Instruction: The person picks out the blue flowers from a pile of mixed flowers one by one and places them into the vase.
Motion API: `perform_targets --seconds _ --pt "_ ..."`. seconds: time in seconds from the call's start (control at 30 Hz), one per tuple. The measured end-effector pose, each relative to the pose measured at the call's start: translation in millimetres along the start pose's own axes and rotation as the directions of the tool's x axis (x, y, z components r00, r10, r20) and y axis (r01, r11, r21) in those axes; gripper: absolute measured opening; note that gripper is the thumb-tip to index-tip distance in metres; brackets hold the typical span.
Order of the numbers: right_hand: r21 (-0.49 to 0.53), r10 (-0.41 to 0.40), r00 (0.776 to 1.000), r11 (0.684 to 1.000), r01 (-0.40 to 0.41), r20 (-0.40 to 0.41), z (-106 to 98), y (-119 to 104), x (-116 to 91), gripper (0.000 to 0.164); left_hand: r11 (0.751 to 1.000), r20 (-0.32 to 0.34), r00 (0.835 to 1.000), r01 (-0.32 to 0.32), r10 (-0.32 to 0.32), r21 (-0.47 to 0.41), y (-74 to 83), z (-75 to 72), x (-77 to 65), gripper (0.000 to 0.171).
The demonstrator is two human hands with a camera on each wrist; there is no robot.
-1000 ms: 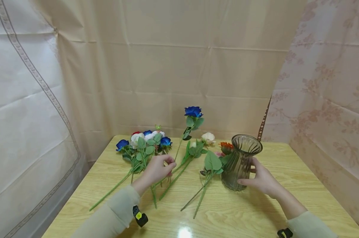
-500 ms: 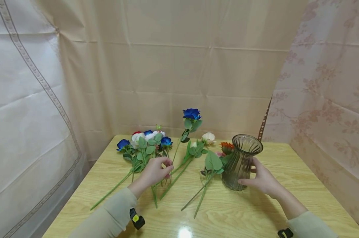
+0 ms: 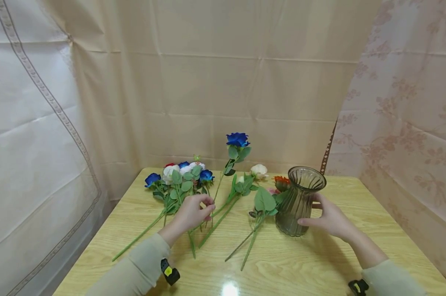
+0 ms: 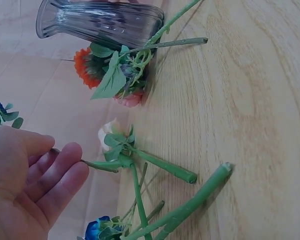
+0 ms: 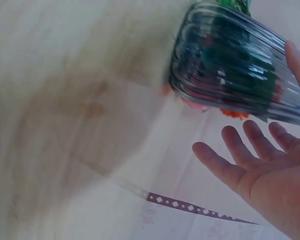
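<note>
My left hand (image 3: 192, 213) pinches the thin stem of a blue rose (image 3: 238, 139) between thumb and fingers. The rose is held upright, its bloom above the back of the table. In the left wrist view the fingers (image 4: 57, 172) curl loosely round the stem. A grey ribbed glass vase (image 3: 296, 207) stands on the right part of the table, and no stem shows in it. My right hand (image 3: 329, 218) is beside it, thumb at its lower side. The right wrist view shows those fingers (image 5: 230, 167) extended, with a gap between them and the glass.
On the left of the wooden table (image 3: 282, 267) lies a pile of white roses (image 3: 170, 174) and blue roses (image 3: 152, 179). A cream flower (image 3: 259, 171) lies mid-table on green stems. An orange flower (image 3: 281, 183) and a broad leaf (image 3: 264, 200) lie against the vase.
The blue rose and my left hand have shifted slightly left. My right hand has loosened and drawn back a little to the right of the vase.
</note>
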State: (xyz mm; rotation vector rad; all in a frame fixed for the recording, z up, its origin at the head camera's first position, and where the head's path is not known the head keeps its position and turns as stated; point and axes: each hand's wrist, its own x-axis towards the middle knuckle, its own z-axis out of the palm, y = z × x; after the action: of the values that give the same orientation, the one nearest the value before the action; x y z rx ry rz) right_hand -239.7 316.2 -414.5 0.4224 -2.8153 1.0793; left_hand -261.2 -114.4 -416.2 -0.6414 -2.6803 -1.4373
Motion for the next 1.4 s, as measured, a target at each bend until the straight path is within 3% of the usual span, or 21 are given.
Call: perform_targets --seconds 0.37,0.57,0.77,1.07,1.4 --pt "-0.05 -0.006 1.0 0.999 0.004 -0.027 -31 -11 -10 0.064 0.999 0.002 1.0 -0.03 0.03 0.01 -4.4 0.6 2.0 0.011" --pt "-0.057 -0.007 1.0 0.998 0.007 0.004 -39 -16 -19 0.046 0.999 -0.003 0.999 -0.046 0.046 0.011 -4.9 0.5 1.6 0.01" --pt "-0.042 -0.058 0.997 0.997 0.059 0.041 -41 -25 -24 0.033 0.998 -0.009 0.998 -0.059 0.059 0.025 -4.2 0.5 1.1 0.006" --pt "0.092 -0.165 0.972 0.984 0.151 0.17 -34 -35 -30 0.031 0.995 -0.012 0.996 -0.092 0.092 0.037 -4.1 4.3 -0.3 0.009" --pt "0.263 -0.23 0.943 0.951 0.164 0.24 -9 -50 -25 0.043 0.99 -0.027 0.991 -0.13 0.132 0.055 -1.6 8.9 -1.1 0.007"
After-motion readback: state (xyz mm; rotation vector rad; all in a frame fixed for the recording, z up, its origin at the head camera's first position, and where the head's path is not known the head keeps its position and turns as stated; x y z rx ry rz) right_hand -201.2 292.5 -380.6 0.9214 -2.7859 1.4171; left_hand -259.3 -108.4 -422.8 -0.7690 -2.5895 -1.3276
